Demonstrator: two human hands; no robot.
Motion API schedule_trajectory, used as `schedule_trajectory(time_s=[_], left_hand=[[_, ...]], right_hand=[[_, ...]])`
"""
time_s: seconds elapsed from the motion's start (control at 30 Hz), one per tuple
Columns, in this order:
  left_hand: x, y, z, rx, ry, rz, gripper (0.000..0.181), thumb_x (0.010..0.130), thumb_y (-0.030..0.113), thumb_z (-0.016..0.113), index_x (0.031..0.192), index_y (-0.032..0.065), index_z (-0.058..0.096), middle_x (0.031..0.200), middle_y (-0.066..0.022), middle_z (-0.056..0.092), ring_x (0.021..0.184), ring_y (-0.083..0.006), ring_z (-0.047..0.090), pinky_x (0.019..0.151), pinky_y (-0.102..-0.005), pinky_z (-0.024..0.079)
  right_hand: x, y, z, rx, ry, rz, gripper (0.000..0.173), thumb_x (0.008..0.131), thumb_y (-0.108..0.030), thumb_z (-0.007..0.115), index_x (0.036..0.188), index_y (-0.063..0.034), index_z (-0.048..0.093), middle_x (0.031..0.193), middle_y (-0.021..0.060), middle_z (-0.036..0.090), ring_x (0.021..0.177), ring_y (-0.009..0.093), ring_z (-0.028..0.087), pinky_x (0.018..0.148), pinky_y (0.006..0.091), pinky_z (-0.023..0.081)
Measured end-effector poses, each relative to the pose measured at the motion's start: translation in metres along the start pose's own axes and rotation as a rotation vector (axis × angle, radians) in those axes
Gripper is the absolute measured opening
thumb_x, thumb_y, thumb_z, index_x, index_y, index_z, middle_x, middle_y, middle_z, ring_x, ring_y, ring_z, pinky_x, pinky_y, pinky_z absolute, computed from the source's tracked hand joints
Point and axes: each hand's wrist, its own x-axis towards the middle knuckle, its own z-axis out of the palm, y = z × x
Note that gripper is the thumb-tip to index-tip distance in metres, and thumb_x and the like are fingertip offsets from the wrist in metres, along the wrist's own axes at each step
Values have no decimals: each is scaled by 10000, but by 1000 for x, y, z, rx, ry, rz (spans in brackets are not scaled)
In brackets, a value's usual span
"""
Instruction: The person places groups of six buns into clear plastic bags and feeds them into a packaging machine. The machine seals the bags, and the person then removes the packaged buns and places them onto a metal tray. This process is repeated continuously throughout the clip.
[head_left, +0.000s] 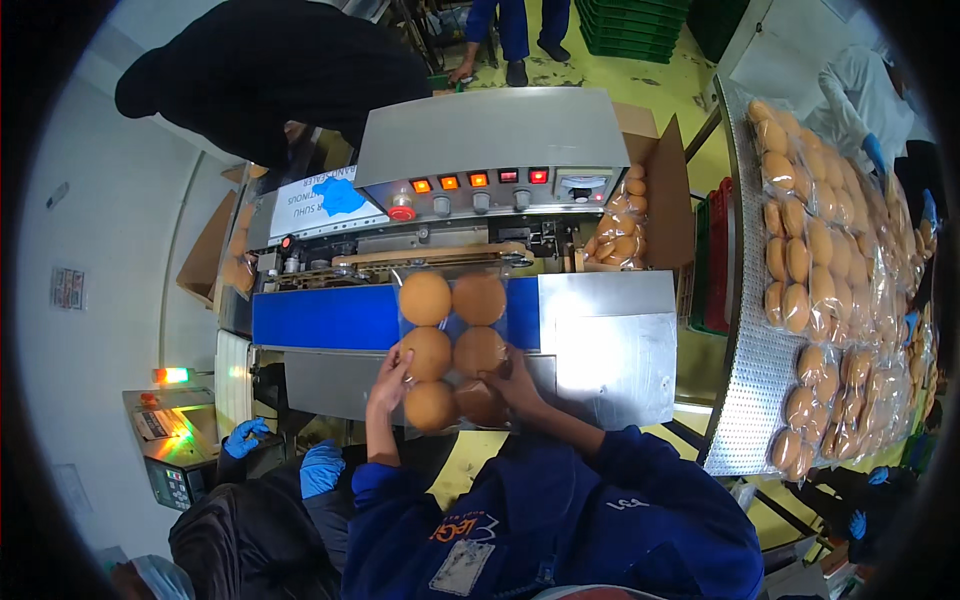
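Observation:
A clear plastic bag of round brown buns (427, 354), laid out in two columns, is in both my hands. My left hand (388, 381) grips the bag's left edge, thumb on top. On the other edge, my right hand (519, 381) holds it with the fingers over the lower buns. The bag's far end overlaps the blue conveyor belt (322, 316) of a continuous band sealer (491, 135), close to its tan sealing band (435, 255). Several lit switches (478, 181) and a red stop button (402, 212) show on the sealer's front.
A metal plate (615, 360) adjoins the belt on the right. Bagged buns cover a perforated metal table (750, 360) further right. Cardboard boxes (670, 195) with bagged buns flank the sealer. A co-worker in blue gloves (322, 469) is close on my left; another person in black (277, 67) stands beyond.

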Motion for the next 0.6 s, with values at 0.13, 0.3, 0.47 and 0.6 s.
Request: schedule_trajectory(time_s=[0.13,0.3,0.47,0.6], left_hand=[[3,7,-11,267,264,122,517,763,279,605,1192,106,375,1038,-96,503,955,-172,482,729,-317,433],[25,-23,14,1130,988,863,545,711,176,622,1165,-17,391,1118,-197,461,979,-304,465,817,-393,385],[13,-20,211,904,507,1033,489,731,178,606,1154,14,423,1143,-174,451,1028,-310,436,890,-370,326],[-1,-59,367,785,-138,852,400,762,162,576,1120,26,461,1114,-136,483,1021,-208,454,874,-308,350]], right_hand=[[-21,-31,-6,-74,-97,63,700,712,-173,651,1232,-9,212,1072,174,460,1002,258,480,819,356,419],[-53,-22,-111,-567,161,-358,606,691,-170,660,1170,7,334,1064,182,481,949,241,504,793,343,419],[-154,-84,-368,-706,1044,-280,392,704,-104,596,1057,-3,458,999,174,524,929,305,508,795,362,397],[-263,-77,-506,-1281,1569,116,479,681,-280,632,1065,-54,454,1082,165,449,969,350,428,816,433,342]])
